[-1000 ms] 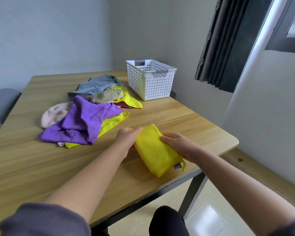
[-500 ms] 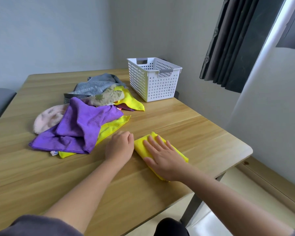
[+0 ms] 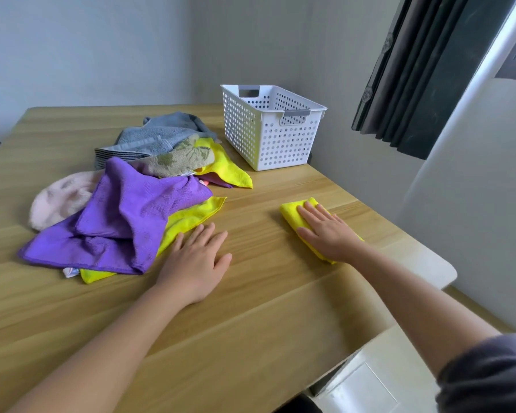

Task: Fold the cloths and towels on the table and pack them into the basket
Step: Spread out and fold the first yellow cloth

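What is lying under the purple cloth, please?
A yellow cloth sticks out from under the purple cloth along its right and near edges. A pink towel seems tucked under its left side. Whatever else lies beneath is covered.

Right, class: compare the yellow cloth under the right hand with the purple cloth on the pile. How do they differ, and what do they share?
The yellow cloth is folded compactly; the purple cloth lies rumpled and spread out.
The right hand presses flat on the yellow cloth; no hand is on the purple cloth.
The yellow cloth lies alone; the purple cloth drapes over other cloths.
Both lie on the table, outside the basket.
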Tool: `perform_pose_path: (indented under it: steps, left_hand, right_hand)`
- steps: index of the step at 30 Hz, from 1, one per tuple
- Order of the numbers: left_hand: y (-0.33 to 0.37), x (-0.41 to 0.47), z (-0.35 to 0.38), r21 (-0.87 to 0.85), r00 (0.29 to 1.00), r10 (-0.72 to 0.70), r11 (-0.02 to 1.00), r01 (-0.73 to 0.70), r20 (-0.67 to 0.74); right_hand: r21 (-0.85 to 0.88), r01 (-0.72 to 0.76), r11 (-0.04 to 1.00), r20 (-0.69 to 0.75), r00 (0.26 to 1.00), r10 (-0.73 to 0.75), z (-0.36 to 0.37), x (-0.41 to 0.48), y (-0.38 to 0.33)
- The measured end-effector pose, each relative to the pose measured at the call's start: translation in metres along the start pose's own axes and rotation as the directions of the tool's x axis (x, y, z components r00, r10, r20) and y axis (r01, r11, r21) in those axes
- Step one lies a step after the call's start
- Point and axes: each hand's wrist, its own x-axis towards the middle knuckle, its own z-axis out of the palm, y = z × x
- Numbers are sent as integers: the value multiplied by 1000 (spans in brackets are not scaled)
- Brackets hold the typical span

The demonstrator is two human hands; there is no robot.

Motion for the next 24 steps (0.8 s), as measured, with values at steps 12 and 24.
perform_pose_path:
  steps: [12,24]
  left_hand:
    - [-4,3,1,-26,1000,15,1000,-16,-22]
    - [-5,4,5,-32,999,9,999,-10,-37]
  right_hand:
    - [-20,-112,993,6,994,112,-15,52,63]
    - [-49,-105,993,35,994,107,-19,70,82]
